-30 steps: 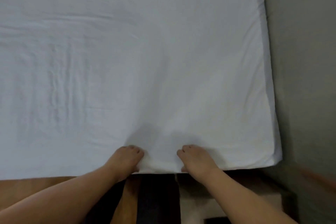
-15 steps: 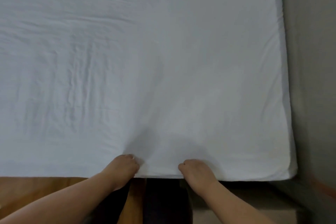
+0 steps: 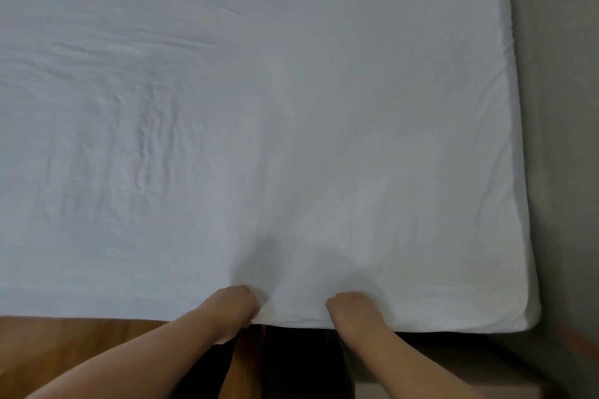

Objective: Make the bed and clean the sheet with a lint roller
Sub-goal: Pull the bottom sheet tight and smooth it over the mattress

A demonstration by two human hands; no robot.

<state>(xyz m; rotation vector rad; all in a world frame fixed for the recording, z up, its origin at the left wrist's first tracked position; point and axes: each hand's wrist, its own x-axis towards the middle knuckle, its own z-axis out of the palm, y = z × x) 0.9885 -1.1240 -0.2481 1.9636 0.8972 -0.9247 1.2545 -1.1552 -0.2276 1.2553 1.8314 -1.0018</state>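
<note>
At the mattress edge, our left hand point(image 3: 238, 304) and right hand point(image 3: 351, 309) pinch the soft, light white sheet point(image 3: 291, 139); grabbing its hem works best.

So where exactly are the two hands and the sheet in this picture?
left hand point(image 3: 235, 306): head view, on the knuckles gripping the sheet's near edge.
right hand point(image 3: 351, 309): head view, on the back of the hand.
sheet point(image 3: 291, 107): head view, on its smooth middle.

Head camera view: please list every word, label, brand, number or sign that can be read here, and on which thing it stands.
None: no text can be read in this view.
The plain white bed sheet shows only creases, no label or print.
The two hands gripping its near edge, the brown wooden floor and the grey wall carry no writing.
</note>
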